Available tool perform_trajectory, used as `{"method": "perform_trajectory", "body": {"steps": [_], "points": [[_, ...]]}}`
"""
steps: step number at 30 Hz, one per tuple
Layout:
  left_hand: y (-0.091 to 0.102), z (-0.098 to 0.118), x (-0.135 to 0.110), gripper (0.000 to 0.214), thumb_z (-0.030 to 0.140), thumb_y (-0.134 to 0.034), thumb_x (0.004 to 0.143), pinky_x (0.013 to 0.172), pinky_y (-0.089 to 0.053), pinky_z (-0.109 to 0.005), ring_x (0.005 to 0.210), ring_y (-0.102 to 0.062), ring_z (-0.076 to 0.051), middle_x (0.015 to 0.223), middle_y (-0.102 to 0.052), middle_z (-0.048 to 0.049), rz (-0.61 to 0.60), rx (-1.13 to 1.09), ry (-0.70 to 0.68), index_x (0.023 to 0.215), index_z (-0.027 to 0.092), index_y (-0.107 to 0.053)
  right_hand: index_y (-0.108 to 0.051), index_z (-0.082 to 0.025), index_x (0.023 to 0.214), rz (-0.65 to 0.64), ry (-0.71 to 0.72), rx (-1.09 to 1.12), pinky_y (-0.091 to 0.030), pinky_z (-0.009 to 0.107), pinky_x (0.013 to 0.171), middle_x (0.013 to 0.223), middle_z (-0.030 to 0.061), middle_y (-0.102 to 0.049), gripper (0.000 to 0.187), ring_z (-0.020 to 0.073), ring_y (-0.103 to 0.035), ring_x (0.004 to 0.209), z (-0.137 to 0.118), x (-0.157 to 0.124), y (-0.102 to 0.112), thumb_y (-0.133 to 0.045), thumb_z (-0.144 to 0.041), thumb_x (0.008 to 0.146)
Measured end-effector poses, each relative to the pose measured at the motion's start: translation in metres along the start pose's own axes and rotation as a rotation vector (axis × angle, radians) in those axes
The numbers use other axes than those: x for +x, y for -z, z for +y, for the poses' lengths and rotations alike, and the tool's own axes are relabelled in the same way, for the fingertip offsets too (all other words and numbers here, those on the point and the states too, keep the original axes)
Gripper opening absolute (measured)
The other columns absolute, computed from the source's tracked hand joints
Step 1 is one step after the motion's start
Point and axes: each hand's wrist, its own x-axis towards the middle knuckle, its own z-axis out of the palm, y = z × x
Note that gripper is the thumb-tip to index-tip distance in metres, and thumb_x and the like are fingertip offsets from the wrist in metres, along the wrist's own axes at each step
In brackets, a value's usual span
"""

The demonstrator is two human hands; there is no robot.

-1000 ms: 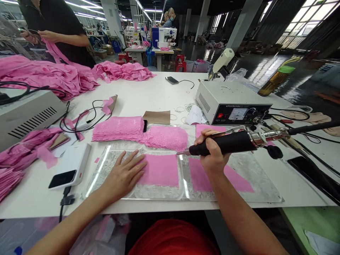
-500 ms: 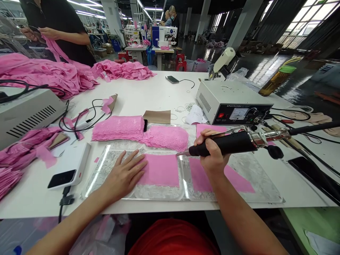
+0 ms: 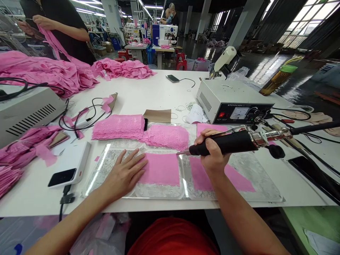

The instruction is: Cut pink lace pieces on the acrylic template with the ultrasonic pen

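Observation:
My left hand lies flat with fingers spread over the left edge of a pink fabric piece on a clear-topped work board. My right hand is wrapped round a black ultrasonic cutter. Its metal tip points left and meets the upper right corner of that fabric. A second pink fabric piece lies on the board's right half, partly hidden under my right wrist. Just behind are two stacks of cut pink fabric, a left stack and a right stack.
At the back right stands a control box with a dial, its cable running to the cutter. A power bank lies left of the board. Pink cloth heaps cover the back left, where a person handles fabric. A phone lies behind.
The person at the back left has shifted their hands slightly left and up with the pink cloth. My hands and the cutter have stayed almost in place.

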Motion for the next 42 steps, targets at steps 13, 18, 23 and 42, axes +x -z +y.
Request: {"method": "perform_trajectory", "body": {"steps": [13, 18, 23, 42], "points": [[-0.002, -0.004, -0.001, 0.034, 0.027, -0.041, 0.099, 0.115, -0.023, -0.054, 0.136, -0.043, -0.029, 0.136, -0.058, -0.0069, -0.008, -0.017, -0.009, 0.127, 0.022, -0.060, -0.060, -0.020, 0.077, 0.002, -0.017, -0.030, -0.048, 0.030, 0.055, 0.080, -0.0008, -0.058, 0.004, 0.0102, -0.056, 0.057, -0.002, 0.001, 0.000, -0.062, -0.020, 0.074], [0.012, 0.006, 0.001, 0.033, 0.024, -0.042, 0.098, 0.118, -0.017, -0.054, 0.139, -0.038, -0.027, 0.137, -0.058, -0.0069, 0.011, -0.067, -0.033, 0.127, 0.022, -0.059, -0.060, -0.019, 0.075, 0.041, -0.053, 0.002, -0.046, 0.028, 0.053, 0.080, 0.0006, -0.057, 0.007, 0.0095, -0.053, 0.056, -0.016, 0.000, 0.004, -0.059, -0.023, 0.070], [0.023, 0.054, 0.004, 0.032, 0.021, -0.046, 0.097, 0.121, -0.010, -0.050, 0.141, -0.035, -0.024, 0.136, -0.058, -0.0078, -0.002, -0.171, -0.137, 0.126, 0.016, -0.057, -0.060, -0.019, 0.072, -0.011, -0.158, 0.024, -0.045, 0.029, 0.048, 0.075, 0.0002, -0.057, 0.008, 0.0101, -0.052, 0.052, -0.026, -0.006, 0.009, -0.057, -0.025, 0.066], [0.005, 0.083, 0.004, 0.035, 0.024, -0.049, 0.096, 0.120, -0.009, -0.054, 0.141, -0.035, -0.025, 0.134, -0.060, -0.0096, -0.043, -0.242, -0.142, 0.130, 0.017, -0.056, -0.062, -0.019, 0.074, -0.097, -0.159, 0.047, -0.046, 0.028, 0.049, 0.076, 0.0003, -0.058, 0.007, 0.0104, -0.054, 0.054, -0.021, -0.009, 0.011, -0.059, -0.022, 0.069]]}}
